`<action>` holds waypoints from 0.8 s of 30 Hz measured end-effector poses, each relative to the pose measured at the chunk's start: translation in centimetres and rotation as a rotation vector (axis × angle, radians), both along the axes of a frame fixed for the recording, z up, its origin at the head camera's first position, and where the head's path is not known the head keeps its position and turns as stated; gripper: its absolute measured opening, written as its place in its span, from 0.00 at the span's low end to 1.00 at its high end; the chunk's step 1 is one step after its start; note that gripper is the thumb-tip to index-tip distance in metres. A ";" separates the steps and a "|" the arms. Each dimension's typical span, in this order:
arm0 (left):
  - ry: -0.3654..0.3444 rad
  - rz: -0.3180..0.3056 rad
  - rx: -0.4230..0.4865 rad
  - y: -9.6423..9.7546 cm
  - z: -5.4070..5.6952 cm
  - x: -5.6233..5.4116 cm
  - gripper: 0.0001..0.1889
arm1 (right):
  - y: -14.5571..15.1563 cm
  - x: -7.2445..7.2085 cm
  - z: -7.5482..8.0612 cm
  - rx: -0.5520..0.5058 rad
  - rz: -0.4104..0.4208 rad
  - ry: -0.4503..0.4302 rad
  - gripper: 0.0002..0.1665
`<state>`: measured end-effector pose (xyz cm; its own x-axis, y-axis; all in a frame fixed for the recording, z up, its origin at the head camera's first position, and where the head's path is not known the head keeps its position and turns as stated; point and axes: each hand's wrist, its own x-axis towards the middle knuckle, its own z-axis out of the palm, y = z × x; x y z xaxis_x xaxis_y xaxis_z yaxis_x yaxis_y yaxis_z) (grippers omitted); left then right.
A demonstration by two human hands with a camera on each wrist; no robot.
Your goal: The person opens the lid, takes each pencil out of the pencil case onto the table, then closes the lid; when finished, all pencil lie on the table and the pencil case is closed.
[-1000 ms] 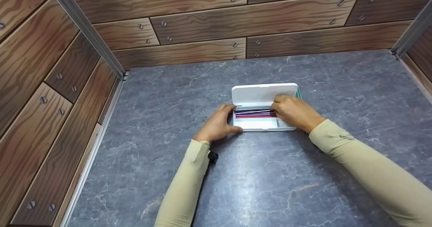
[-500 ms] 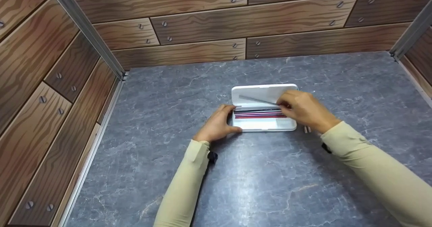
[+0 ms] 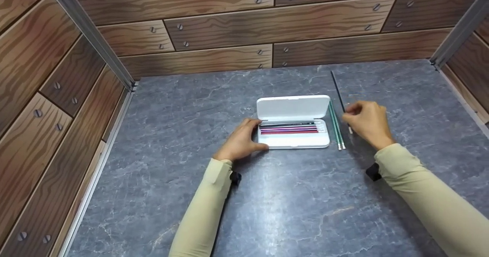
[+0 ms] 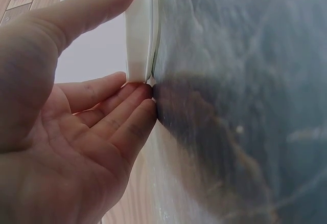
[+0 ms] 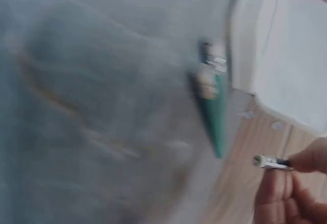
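An open white pencil case (image 3: 294, 141) lies on the table, its lid (image 3: 292, 108) tipped back. Black, purple and red pencils (image 3: 288, 129) lie in its rear section. My left hand (image 3: 240, 140) holds the case's left end, thumb at the front corner and fingers at the back one; the left wrist view also has the fingertips (image 4: 145, 104) against the case wall. To the right of the case, my right hand (image 3: 368, 121) pinches a black pencil (image 3: 337, 90), eraser end toward me. In the right wrist view its white eraser (image 5: 260, 161) pokes out past the thumb.
Two green pencils (image 3: 336, 129) lie side by side on the table along the case's right edge, erasers toward me. Wood-patterned panels (image 3: 221, 35) wall the grey marbled table (image 3: 294, 211) at the back and sides.
My right hand has lifted a black pencil out of the case, carried it rightward past the green pencils and turned it lengthwise. My left hand has kept its hold on the case.
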<state>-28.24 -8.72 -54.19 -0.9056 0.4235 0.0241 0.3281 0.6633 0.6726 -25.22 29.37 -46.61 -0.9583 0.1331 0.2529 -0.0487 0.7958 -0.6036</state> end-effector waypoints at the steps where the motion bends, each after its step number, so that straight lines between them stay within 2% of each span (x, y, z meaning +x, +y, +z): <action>1: -0.007 0.000 -0.001 0.0 0.5 0.3 0.49 | 0.4 0.0 -0.4 -0.001 -0.012 -0.053 0.13; 3: 0.011 0.000 0.001 0.0 0.6 0.5 0.47 | 0.9 0.1 -1.2 -0.008 -0.030 -0.149 0.14; 5: -0.011 -0.004 0.007 0.1 1.7 1.1 0.46 | 1.2 0.2 -1.7 -0.012 -0.038 -0.215 0.15; 6: -0.006 -0.008 0.010 0.1 1.7 1.2 0.46 | 1.3 0.3 -1.8 -0.013 -0.041 -0.238 0.16; 8: -0.007 -0.005 0.011 0.1 2.2 1.5 0.45 | 1.2 0.4 -1.9 -0.020 -0.046 -0.268 0.17; 9: -0.025 -0.002 0.011 0.2 2.9 1.8 0.45 | 1.1 0.5 -1.8 -0.019 -0.047 -0.280 0.17; 10: -0.027 -0.004 0.008 0.1 2.5 1.5 0.47 | 1.0 0.6 -1.7 -0.020 -0.049 -0.288 0.18; 12: -0.031 -0.003 0.005 0.2 2.7 1.5 0.47 | 0.9 0.8 -1.6 -0.026 -0.047 -0.306 0.19; 13: -0.053 0.000 0.002 0.3 3.2 1.7 0.47 | 0.8 0.8 -1.5 -0.027 -0.041 -0.314 0.19; 14: -0.059 0.000 0.004 0.3 3.1 1.6 0.47 | 0.8 0.9 -1.5 -0.027 -0.034 -0.319 0.19; 16: -0.043 0.000 -0.008 0.2 2.2 1.1 0.47 | 0.6 1.1 -1.5 -0.027 -0.022 -0.319 0.18; 17: -0.056 0.005 -0.006 0.2 2.7 1.4 0.47 | 0.5 1.1 -1.5 -0.024 -0.015 -0.315 0.18; 21: -0.023 0.010 -0.017 -0.1 0.6 0.3 0.48 | 0.4 1.1 -1.4 -0.030 -0.001 -0.320 0.16; 24: -0.016 -0.004 0.002 -0.2 0.6 0.5 0.48 | 0.5 1.2 -1.5 -0.053 0.000 -0.345 0.17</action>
